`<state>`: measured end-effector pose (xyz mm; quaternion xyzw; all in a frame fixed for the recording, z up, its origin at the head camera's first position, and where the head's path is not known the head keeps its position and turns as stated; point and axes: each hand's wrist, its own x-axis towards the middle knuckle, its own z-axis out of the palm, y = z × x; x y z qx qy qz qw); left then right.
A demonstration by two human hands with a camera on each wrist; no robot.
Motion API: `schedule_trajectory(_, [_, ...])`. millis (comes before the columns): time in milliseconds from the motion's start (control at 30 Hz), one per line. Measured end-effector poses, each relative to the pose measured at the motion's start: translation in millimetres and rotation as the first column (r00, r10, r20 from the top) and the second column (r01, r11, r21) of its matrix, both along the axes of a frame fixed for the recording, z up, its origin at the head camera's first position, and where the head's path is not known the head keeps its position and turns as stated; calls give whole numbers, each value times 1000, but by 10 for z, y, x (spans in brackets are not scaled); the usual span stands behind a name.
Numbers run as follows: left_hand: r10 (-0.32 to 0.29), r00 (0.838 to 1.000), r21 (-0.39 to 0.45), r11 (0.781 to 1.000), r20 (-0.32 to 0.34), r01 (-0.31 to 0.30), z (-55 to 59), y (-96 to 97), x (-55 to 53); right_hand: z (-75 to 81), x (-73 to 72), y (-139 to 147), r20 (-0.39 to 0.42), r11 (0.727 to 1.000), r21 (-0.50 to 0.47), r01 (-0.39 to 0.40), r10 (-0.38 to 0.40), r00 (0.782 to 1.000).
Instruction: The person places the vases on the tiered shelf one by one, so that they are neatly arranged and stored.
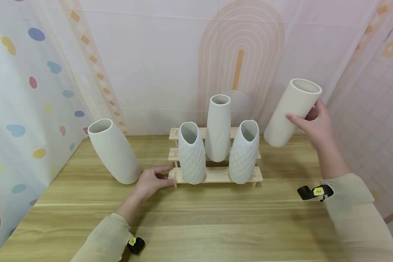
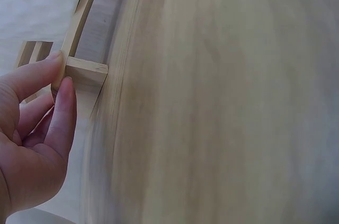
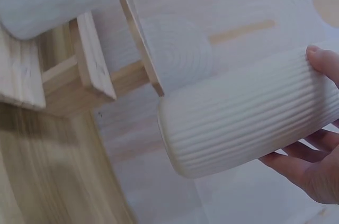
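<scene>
In the head view my right hand (image 1: 317, 125) grips a white ribbed vase (image 1: 283, 118) around its upper part, tilted and raised to the right of a wooden three-step stand (image 1: 216, 175). The right wrist view shows the vase's fine ridges and its base beside the stand's top step. My left hand (image 2: 37, 134) pinches the left end of the stand's lowest step between thumb and fingers. Two dimpled white vases (image 1: 192, 160) (image 1: 243, 156) stand on the lowest step, and a taller white vase (image 1: 218, 131) stands behind, between them.
A smooth white vase (image 1: 116, 153) stands on the wooden table (image 1: 196, 225) left of the stand, close to my left hand. Patterned curtains (image 1: 144, 65) hang behind the table and at both sides.
</scene>
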<state>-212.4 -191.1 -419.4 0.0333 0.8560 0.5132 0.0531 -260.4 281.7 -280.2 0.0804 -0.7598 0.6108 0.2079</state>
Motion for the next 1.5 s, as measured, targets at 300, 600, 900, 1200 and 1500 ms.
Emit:
schedule_trajectory(300, [1,1000,-1,1000,-1,-1,-6,2,-7,133,-121,-206,-19,998,-6,-61,60,998])
schedule_trajectory(600, [-1,1000,-3,1000,-7,1,-13,3,1,155,-194,-337,28,993,100,-61,59,998])
schedule_trajectory(900, [-2,1000,-3,1000,-15,2,-23,15,-11,172,-314,-515,36,986,147,-81,77,996])
schedule_trajectory(1200, [3,1000,-15,1000,-15,-3,-14,20,-7,213,-385,-677,61,982,160,-99,90,994])
schedule_trajectory(1500, [2,1000,-8,1000,-20,-2,-17,17,-2,205,-460,-797,60,982,152,-113,105,993])
